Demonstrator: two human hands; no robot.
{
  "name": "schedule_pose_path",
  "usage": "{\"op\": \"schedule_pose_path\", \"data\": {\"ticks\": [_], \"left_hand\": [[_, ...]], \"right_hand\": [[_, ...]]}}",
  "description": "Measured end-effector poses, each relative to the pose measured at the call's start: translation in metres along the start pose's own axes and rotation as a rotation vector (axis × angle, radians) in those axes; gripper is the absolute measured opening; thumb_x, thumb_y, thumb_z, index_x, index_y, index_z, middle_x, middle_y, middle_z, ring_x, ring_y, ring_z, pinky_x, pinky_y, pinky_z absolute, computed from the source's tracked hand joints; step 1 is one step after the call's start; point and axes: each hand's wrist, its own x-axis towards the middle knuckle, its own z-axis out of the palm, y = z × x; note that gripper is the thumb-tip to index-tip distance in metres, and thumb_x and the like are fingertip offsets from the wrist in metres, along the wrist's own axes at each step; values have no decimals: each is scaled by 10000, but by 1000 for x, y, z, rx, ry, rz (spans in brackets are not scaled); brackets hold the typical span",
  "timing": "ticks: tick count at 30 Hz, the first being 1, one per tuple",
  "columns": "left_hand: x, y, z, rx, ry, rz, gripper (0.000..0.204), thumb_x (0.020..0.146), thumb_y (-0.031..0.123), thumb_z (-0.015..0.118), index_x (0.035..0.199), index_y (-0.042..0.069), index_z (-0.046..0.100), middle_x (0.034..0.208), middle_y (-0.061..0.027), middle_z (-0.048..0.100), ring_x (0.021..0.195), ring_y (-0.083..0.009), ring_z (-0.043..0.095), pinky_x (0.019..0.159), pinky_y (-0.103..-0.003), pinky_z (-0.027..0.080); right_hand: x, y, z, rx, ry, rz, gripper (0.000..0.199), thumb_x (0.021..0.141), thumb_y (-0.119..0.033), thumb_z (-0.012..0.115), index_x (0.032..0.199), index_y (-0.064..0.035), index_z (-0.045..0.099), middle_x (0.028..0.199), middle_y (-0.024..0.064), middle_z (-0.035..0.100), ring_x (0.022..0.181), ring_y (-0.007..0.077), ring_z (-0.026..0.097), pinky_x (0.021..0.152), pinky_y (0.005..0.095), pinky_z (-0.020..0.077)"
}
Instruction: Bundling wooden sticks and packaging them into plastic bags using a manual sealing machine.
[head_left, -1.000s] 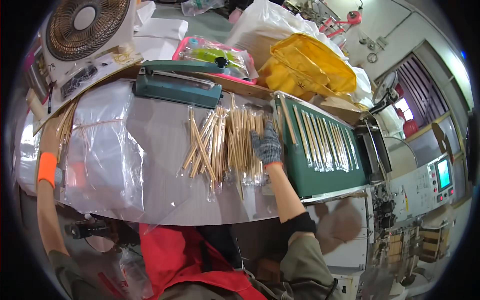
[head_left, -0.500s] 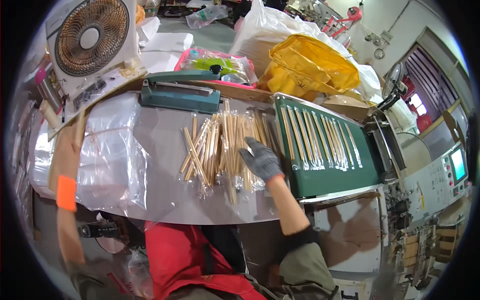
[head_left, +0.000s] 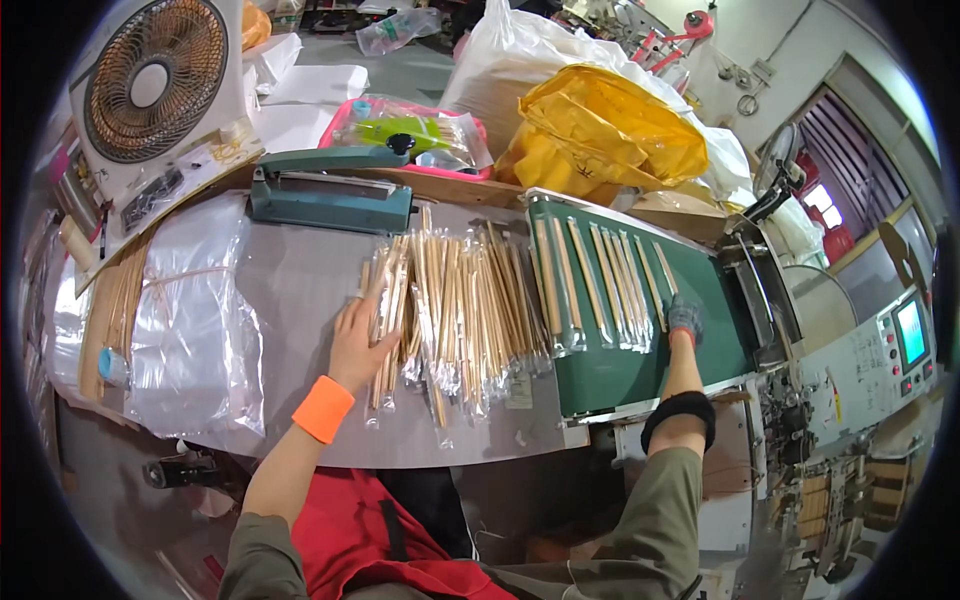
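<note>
The pile of wrapped sticks (head_left: 460, 310) sits on the grey table (head_left: 300, 265), and the left hand (head_left: 362, 340) has just come in, fingers spread on its left edge. Gloved right hand (head_left: 686, 316) has shifted to the belt sticks (head_left: 606, 280) on the green belt (head_left: 635, 385), so pile and belt each get a hand. Can't tell if it's pinching one.

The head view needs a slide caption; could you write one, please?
Left hand at a pile of wrapped sticks; gloved right hand at the packets on a green surface.
</note>
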Motion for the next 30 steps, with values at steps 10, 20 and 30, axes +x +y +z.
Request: {"op": "schedule_pose_path", "data": {"ticks": [10, 20, 30], "left_hand": [[9, 25, 35, -617, 145, -290, 516, 828, 98, 506, 1309, 0, 348, 1265, -180, 472, 1177, -256, 462, 974, -320, 355], [36, -4, -5, -569, -53, -466, 681, 801, 377, 590, 1278, -61, 379, 1290, -237, 430, 1162, -353, 432, 1018, -406, 295], [57, 58, -7, -1321, -400, -382, 648, 709, 278, 748, 1203, 5, 428, 1095, -119, 551, 924, -195, 578, 802, -358, 469]], "right_hand": [[-151, -147, -66, 352, 71, -807, 282, 812, -237, 489, 1024, -68, 562, 1001, 162, 581, 935, 337, 539, 806, 440, 410], [-150, -273, -42, 335, -812, -293, 867, 781, -714, 291, 1330, -48, 372, 1310, 219, 423, 1226, 344, 399, 1002, 387, 337], [-219, -244, -58, 1048, -1339, -449, 651, 705, -428, 718, 1161, -7, 522, 1058, 98, 596, 875, 181, 584, 792, 317, 484]]}}
